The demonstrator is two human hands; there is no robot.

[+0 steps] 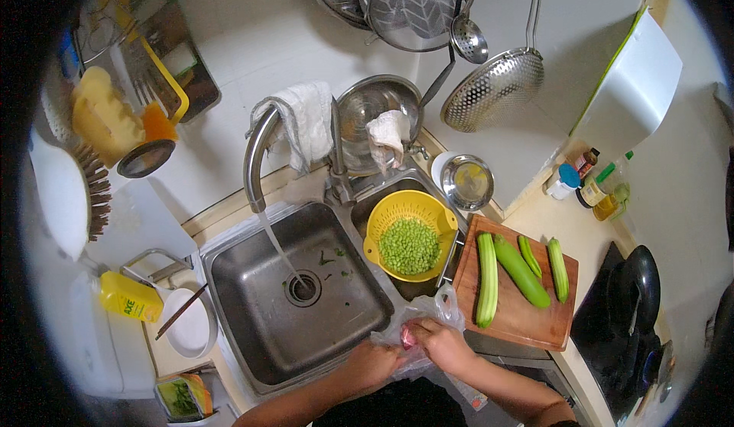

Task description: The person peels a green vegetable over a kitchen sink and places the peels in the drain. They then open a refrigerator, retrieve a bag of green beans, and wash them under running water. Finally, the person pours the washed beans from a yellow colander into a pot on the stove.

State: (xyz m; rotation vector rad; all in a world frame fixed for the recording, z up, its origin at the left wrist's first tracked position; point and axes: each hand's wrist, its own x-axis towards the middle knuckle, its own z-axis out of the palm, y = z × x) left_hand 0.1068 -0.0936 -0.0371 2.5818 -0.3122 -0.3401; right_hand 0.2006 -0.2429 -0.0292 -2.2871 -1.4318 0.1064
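Note:
My right hand (pixel 438 341) has its fingers closed on a piece of reddish-pink food, perhaps meat (pixel 408 335), at the mouth of a clear plastic bag (pixel 450 310). Gripping the bag's left side is my left hand (pixel 375 364). Both hands are at the sink's front edge. Beyond them a yellow colander (pixel 375 220) of shelled green beans (pixel 410 246) sits over the small basin. On a wooden cutting board (pixel 516 335) to the right lie ridged gourds (pixel 486 281), a smooth green gourd (pixel 522 272) and a green pepper (pixel 528 256). Water runs from the faucet (pixel 256 163) into the large sink basin (pixel 258 335).
A white bowl with chopsticks (pixel 189 324) and a yellow AXE detergent bottle (pixel 131 297) stand left of the sink. A metal bowl (pixel 468 182) is behind the board. A black pan (pixel 641 289) stands at the far right. Strainers hang on the back wall, including a perforated ladle (pixel 499 91).

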